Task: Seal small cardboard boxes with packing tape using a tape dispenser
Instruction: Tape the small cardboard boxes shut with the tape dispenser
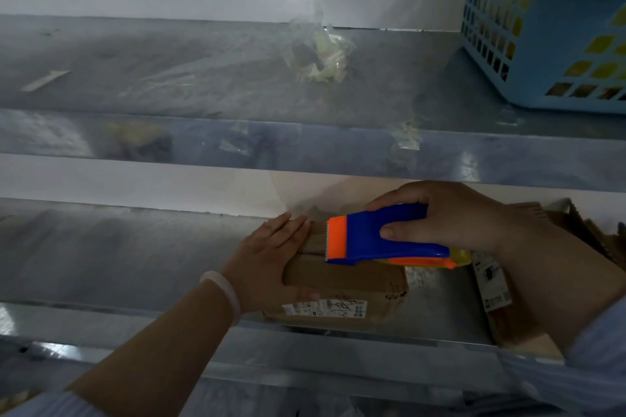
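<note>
A small brown cardboard box (342,278) with a white printed label on its front lies on the lower metal shelf (118,257). My left hand (271,257) rests on the box's left end, fingers over the top and thumb along the front. My right hand (440,217) grips a blue and orange tape dispenser (376,237) held over the box's top, its orange toothed blade end pointing left near the flap seam. Yellowish tape shows at the dispenser's right end.
A blue plastic basket (542,41) stands at the upper shelf's right end. Crumpled clear tape (318,51) lies mid upper shelf, with tape scraps stuck on its front lip. More cardboard boxes (501,298) lie to the right, behind my right forearm.
</note>
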Motion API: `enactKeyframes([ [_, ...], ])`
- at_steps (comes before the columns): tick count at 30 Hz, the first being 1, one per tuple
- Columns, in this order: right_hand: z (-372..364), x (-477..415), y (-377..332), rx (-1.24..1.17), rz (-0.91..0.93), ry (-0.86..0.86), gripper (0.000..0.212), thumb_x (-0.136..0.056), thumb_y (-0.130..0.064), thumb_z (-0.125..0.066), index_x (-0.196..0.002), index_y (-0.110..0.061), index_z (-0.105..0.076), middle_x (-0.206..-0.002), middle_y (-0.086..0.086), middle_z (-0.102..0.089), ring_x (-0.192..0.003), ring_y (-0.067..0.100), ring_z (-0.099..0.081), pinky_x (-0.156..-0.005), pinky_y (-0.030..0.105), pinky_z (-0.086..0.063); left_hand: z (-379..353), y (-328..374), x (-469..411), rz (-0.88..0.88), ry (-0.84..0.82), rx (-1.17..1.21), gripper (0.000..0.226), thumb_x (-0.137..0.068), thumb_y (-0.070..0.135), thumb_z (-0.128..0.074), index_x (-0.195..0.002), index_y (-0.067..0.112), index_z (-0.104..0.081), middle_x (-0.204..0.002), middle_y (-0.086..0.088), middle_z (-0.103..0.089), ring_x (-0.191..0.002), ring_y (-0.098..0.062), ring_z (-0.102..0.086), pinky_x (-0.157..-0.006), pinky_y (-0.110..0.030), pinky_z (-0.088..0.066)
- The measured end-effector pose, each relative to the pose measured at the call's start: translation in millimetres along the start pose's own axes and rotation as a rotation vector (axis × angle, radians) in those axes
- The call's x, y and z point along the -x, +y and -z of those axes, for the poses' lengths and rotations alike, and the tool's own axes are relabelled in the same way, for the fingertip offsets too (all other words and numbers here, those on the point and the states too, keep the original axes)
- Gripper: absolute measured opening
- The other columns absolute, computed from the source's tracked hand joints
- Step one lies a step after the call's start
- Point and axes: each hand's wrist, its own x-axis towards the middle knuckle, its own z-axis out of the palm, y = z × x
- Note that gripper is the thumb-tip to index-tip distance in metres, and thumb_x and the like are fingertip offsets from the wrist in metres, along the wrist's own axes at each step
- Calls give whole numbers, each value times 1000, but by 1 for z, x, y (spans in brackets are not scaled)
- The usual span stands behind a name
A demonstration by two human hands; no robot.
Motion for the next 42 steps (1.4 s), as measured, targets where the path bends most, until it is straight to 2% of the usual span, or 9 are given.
enactKeyframes([
  [5, 4, 3, 0, -7, -12, -30, 36, -67, -65, -66, -99, -73, -54, -103, -48, -53, -94, -22, -52, -65, -3, -41, -2, -1, -1, -21, -12, -67, 110, -68, 89, -12, -151, 20, 11, -161, -1, 6, -148, -20, 6, -115, -34, 4],
  [8, 12, 9, 8, 8, -71, -31, 47, -57, -74, -61, -104, -72, -53, -104, -47, -53, -94, -20, -53, -70, 7, -44, -2, -3, -2, -26, -26, -92, 109, -69, 89, -10, -150, 20, 14, -160, 0, 12, -147, -19, 10, -114, -32, 8],
  [16, 38, 55, 46, -128, -172, 46, 39, -61, -55, -70, -99, -62, -64, -104, -33, -65, -93, -8, -63, -69, 8, -51, -2, -4, -4, -36, -69, -111, 106, -71, 88, -9, -148, 21, 20, -154, 4, 24, -145, -17, 18, -118, -34, 6],
  [22, 14, 57, 54, -181, -211, 84, 42, -56, -67, -66, -97, -69, -60, -101, -40, -62, -92, -11, -61, -75, 14, -50, 5, -20, 3, -67, -109, -90, 101, -70, 90, -9, -141, 28, 27, -153, 8, 25, -144, -13, 21, -119, -34, 4],
  [27, -10, 43, 50, -271, -195, 76, 35, -63, -56, -69, -97, -60, -65, -99, -31, -68, -88, -8, -65, -66, 10, -51, 13, -44, 16, -44, -89, 72, 103, -71, 86, -34, -149, 32, 6, -155, 17, 11, -143, -5, 14, -118, -30, 1],
  [33, -17, 47, 55, -339, -193, 109, 35, -66, -46, -71, -101, -51, -68, -97, -26, -70, -85, -4, -67, -63, 9, -51, 14, -42, 17, -1, 14, 213, 100, -66, 81, -51, -148, 29, -28, -153, 12, -23, -139, -10, -20, -117, -38, -23],
  [36, -18, 47, 58, -347, -192, 109, 39, -65, -48, -71, -104, -48, -69, -101, -22, -71, -88, -1, -67, -68, 13, -53, 19, -40, 15, -6, -12, 160, 106, -63, 85, -46, -150, 30, -21, -156, 11, -18, -143, -11, -16, -118, -37, -17],
  [40, -18, 46, 58, -336, -190, 100, 40, -64, -51, -71, -104, -51, -68, -102, -24, -70, -89, -3, -66, -71, 15, -54, 22, -32, 20, -32, -20, 1, 104, -69, 89, -31, -149, 33, 4, -157, 13, 7, -145, -9, 10, -118, -39, 4],
  [42, -17, 46, 58, -331, -186, 94, 38, -65, -51, -71, -102, -53, -68, -102, -25, -70, -89, -4, -66, -71, 15, -54, 24, -18, 19, -122, 26, -40, 96, -77, 85, -28, -152, 29, -4, -159, 9, 1, -147, -12, 6, -118, -40, 2],
])
